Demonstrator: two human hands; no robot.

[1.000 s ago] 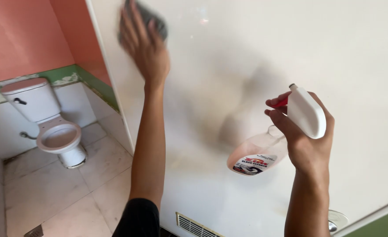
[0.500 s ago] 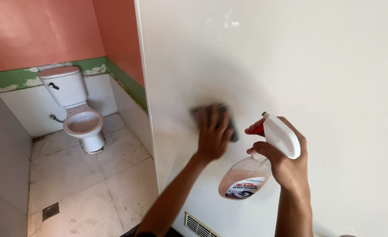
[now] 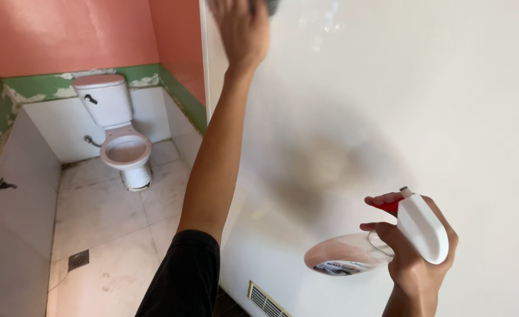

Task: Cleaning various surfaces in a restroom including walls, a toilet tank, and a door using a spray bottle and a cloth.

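My left hand (image 3: 243, 32) is raised high against a glossy white door (image 3: 424, 105), pressing a dark grey cloth (image 3: 269, 6) that shows only at the top edge of the view. My left arm reaches up from a black sleeve at the bottom. My right hand (image 3: 415, 258) grips a spray bottle (image 3: 383, 240) with a white head, a red trigger and a clear body tilted to the left, held a little away from the door's lower part. A finger rests on the trigger.
A white toilet (image 3: 121, 138) stands at the back of a tiled stall with pink and green walls. A floor drain (image 3: 78, 259) sits at the lower left. A vent grille (image 3: 265, 300) is set into the door's bottom.
My left hand has swept the cloth up the door from mid-height to the top of the view. The spray bottle has stayed in my right hand, lower right.
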